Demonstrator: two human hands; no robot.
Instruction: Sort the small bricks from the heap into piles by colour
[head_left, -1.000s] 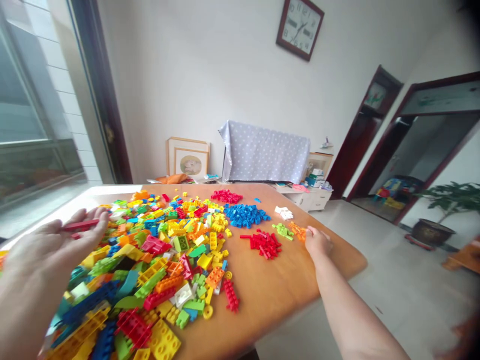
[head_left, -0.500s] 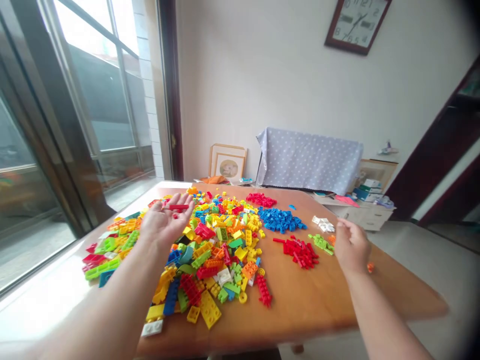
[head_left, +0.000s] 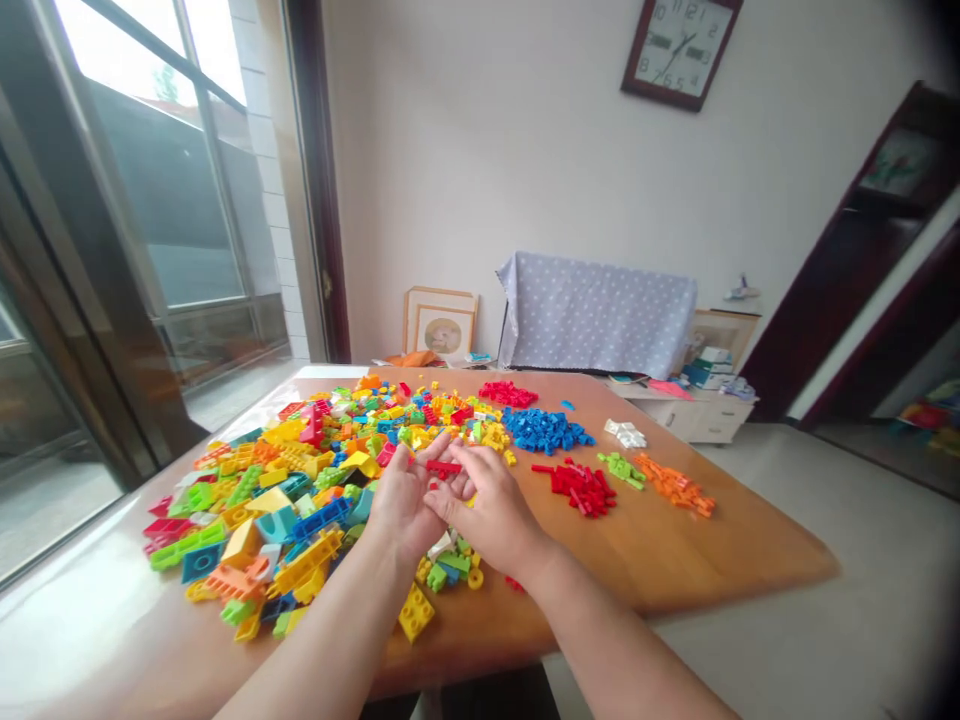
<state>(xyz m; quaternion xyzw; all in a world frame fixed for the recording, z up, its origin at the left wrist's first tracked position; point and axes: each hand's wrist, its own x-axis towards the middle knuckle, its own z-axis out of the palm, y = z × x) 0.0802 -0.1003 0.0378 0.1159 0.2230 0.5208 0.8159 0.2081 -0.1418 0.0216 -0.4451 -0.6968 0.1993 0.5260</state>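
Observation:
My left hand (head_left: 405, 500) is palm up over the front of the mixed pile of toy building bricks (head_left: 319, 520). It holds a long red brick (head_left: 442, 468) and at least one smaller red piece. My right hand (head_left: 491, 505) reaches across the left palm, its thumb and fingers apart around the red pieces. Whether its fingertips press on one of them is hard to see. Right of the hands lies a heap of red bricks (head_left: 581, 487). Behind it sits a blue heap (head_left: 547, 430).
Small groups of white bricks (head_left: 626, 433), lime green bricks (head_left: 622, 470) and orange bricks (head_left: 675, 485) lie on the right of the wooden table (head_left: 720, 560). Another red heap (head_left: 508, 393) is at the back. A glass door (head_left: 150, 200) stands at left.
My right hand has moved left from beside the orange bricks to my left palm. More orange bricks now show where it was. The view has turned slightly right.

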